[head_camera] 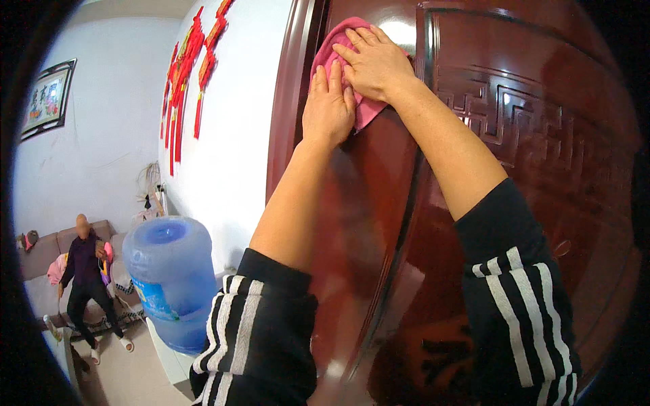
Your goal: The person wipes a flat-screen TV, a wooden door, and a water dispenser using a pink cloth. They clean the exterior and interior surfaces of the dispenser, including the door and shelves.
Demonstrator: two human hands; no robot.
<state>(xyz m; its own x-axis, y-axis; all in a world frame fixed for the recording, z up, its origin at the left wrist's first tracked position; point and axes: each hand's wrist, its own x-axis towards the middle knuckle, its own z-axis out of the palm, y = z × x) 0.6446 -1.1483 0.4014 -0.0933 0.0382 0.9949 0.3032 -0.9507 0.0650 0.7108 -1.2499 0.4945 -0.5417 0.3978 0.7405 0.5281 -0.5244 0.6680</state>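
Observation:
Both hands press a pink cloth (339, 39) flat against the upper left part of a glossy reddish-brown door (365, 167). My left hand (330, 109) lies palm down on the cloth's lower left, its fingers pointing up. Higher and to the right, my right hand (378, 66) rests on the cloth with its fingers spread towards the upper left. The cloth's edge shows above the hands and hangs in a corner below them. A raised fret pattern (508, 111) decorates the door panel to the right.
An upturned blue water bottle (170, 284) stands on a white dispenser (170, 363) by my left arm. Red tasselled hangings (185, 76) decorate the white wall beside the door frame (289, 96). Farther back, a person (87, 264) sits on a sofa (40, 294), holding a phone-like object.

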